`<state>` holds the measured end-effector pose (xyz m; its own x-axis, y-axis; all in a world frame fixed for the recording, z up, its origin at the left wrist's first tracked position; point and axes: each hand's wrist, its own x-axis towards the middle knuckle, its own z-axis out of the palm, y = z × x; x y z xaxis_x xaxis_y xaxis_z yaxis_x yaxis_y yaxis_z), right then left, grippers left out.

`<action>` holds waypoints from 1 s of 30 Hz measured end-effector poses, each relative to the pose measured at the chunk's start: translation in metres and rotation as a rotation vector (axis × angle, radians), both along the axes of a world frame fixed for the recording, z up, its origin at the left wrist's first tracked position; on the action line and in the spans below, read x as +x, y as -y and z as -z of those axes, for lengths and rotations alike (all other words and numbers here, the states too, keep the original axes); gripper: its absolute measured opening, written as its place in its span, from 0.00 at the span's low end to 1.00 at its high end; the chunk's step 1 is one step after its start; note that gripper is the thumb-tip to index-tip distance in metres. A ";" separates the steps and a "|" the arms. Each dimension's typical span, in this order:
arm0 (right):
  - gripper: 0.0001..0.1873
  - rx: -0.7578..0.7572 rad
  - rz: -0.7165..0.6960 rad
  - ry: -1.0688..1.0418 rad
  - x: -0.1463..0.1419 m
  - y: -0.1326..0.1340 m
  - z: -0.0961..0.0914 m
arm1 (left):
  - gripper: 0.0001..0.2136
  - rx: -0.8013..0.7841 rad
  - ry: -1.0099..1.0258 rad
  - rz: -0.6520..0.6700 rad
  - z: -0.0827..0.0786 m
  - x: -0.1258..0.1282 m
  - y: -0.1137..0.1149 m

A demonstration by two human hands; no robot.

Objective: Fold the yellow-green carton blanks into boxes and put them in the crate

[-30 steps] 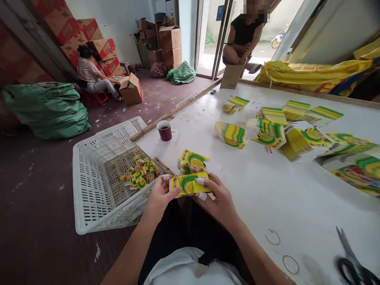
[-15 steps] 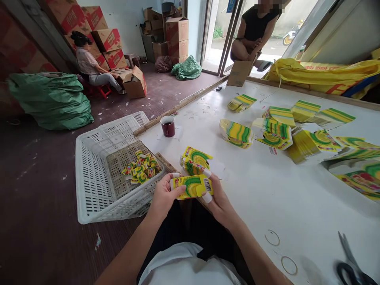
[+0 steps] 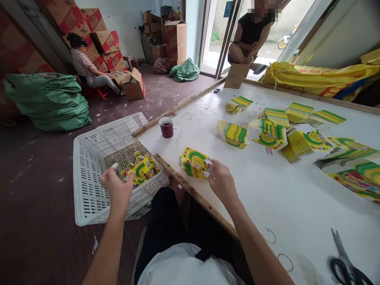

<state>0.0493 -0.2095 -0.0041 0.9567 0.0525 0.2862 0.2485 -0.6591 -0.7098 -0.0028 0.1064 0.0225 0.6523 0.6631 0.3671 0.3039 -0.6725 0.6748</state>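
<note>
Over the white plastic basket, my left hand has its thumb and forefinger spread apart, with nothing between them. Just beyond the thumb, a yellow-and-green carton is above or on the pile of small cartons in the basket; I cannot tell whether it touches them. On the table's near edge lies a stack of flattened yellow-and-green cartons. My right hand pinches the right end of a carton at that stack. White coverings wrap several of my fingertips.
A dark red mug of dark liquid stands beyond the stack. More carton bundles spread over the white table, with black-handled scissors at lower right. Two people sit farther off, near cardboard boxes.
My left hand has moved left to the basket and let go of the folded carton. My right hand has left that carton and gripped one at the stack.
</note>
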 end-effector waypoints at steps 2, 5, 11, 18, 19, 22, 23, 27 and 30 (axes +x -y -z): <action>0.18 -0.075 -0.004 -0.030 0.005 -0.003 0.003 | 0.29 0.070 -0.038 -0.007 0.011 -0.003 -0.006; 0.20 -0.064 0.002 -0.038 0.008 -0.006 0.005 | 0.25 -0.084 -0.067 0.133 0.023 -0.008 0.012; 0.16 0.237 0.064 -0.125 0.006 -0.008 -0.009 | 0.22 -0.670 -0.041 0.460 0.017 -0.009 0.079; 0.19 0.794 -0.278 -0.400 -0.047 -0.041 -0.026 | 0.30 -1.350 0.233 0.701 -0.008 -0.005 0.144; 0.19 0.846 -0.316 -0.463 -0.055 -0.046 -0.027 | 0.29 -1.445 0.254 0.670 -0.012 -0.004 0.150; 0.17 0.962 -0.340 -0.562 -0.071 -0.057 -0.031 | 0.25 -1.600 0.369 0.530 -0.022 -0.001 0.161; 0.17 0.980 -0.339 -0.575 -0.074 -0.059 -0.032 | 0.23 -1.605 0.423 0.494 -0.024 -0.001 0.163; 0.21 0.924 -0.369 -0.605 -0.076 -0.058 -0.034 | 0.23 -1.444 0.516 0.438 -0.018 -0.004 0.165; 0.20 0.859 -0.348 -0.528 -0.069 -0.051 -0.028 | 0.27 -1.212 0.365 0.494 -0.007 -0.008 0.160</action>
